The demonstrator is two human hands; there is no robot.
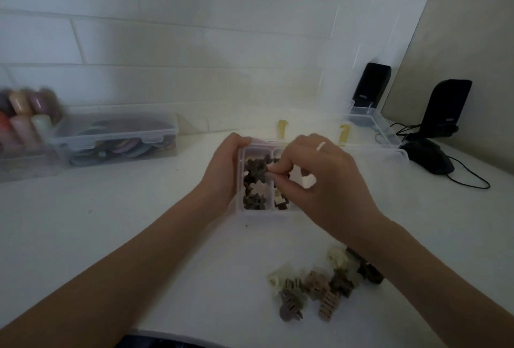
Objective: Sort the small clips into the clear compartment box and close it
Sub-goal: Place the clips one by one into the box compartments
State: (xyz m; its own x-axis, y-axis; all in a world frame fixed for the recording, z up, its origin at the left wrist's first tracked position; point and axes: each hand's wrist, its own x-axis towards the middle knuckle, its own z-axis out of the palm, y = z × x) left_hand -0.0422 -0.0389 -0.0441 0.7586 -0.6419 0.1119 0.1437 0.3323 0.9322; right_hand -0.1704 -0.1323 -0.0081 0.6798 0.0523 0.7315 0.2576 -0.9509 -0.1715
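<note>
While L hand steadies box, R grip pinches clip

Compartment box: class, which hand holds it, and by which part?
The left hand grips the compartment box by its left side wall.

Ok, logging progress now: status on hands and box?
Left hand grips box side. Right hand pinches a clip over the compartments. Loose clips still on table. Nothing blocking.

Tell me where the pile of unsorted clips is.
In the head view, the pile of clips lies on the white table, near and right, below the right forearm and nearer than the compartment box.
</note>
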